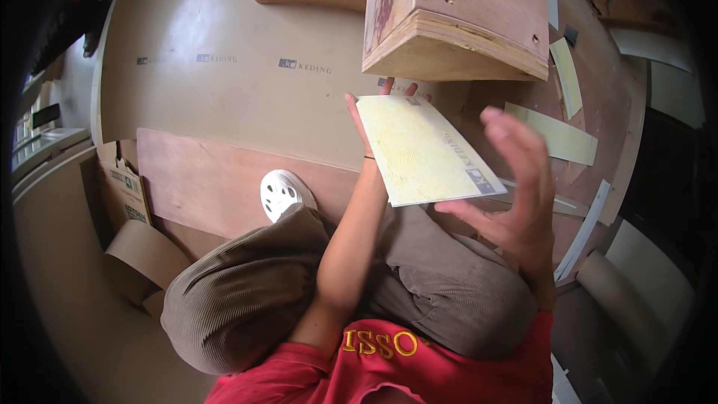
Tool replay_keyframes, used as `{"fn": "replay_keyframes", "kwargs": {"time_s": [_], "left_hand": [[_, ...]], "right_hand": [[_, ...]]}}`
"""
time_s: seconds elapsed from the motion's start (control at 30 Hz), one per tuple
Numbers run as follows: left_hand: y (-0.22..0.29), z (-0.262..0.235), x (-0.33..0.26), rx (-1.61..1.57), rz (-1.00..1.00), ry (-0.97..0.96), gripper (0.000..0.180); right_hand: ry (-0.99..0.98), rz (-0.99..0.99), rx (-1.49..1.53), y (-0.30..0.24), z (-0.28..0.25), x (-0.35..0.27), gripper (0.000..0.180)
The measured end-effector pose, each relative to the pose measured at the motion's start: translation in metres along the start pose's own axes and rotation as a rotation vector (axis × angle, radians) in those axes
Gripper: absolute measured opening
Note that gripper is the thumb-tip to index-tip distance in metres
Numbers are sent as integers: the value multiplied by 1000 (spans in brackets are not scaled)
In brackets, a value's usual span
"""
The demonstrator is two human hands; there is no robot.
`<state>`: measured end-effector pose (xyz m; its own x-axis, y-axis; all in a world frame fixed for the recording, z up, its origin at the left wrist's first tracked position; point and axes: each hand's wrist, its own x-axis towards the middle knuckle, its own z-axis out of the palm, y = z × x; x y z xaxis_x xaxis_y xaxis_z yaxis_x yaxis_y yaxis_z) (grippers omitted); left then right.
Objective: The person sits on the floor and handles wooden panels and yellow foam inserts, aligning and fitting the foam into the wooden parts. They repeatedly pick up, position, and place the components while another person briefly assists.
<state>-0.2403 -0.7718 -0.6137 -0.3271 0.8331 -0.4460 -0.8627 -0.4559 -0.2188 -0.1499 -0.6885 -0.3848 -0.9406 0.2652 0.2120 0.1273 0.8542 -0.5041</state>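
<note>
Finely ridged yellow sheet [419,153], matt wooden box [458,22], ribbed cloth trousers [239,292].

One wide fisheye view from the wearer's head, looking steeply down and slightly forward. The red shirt [284,374] is closest, along the lower edge. Beyond it come the trousers [239,292], then the left hand [357,116] and right hand [527,194] at close range. A wooden box [464,19] stands farther out, cropped by the top edge. Straight edges bend toward the dark rim.
</note>
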Motion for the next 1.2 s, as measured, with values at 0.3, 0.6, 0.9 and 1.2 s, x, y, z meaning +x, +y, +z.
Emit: {"fn": "replay_keyframes", "kwargs": {"time_s": [0.3,0.6,0.9,1.2], "left_hand": [[2,15,4,52,-37,0,95],[9,25,-1,65,-46,26,91],[8,33,-4,118,-53,-85,90],[7,37,-10,187,-3,60,96]], "right_hand": [[142,-8,-80,16,2,5,127],[137,49,-204,13,2,7,124],[178,59,-243,12,-3,14,132],[153,126,-161,10,4,12,134]]}}
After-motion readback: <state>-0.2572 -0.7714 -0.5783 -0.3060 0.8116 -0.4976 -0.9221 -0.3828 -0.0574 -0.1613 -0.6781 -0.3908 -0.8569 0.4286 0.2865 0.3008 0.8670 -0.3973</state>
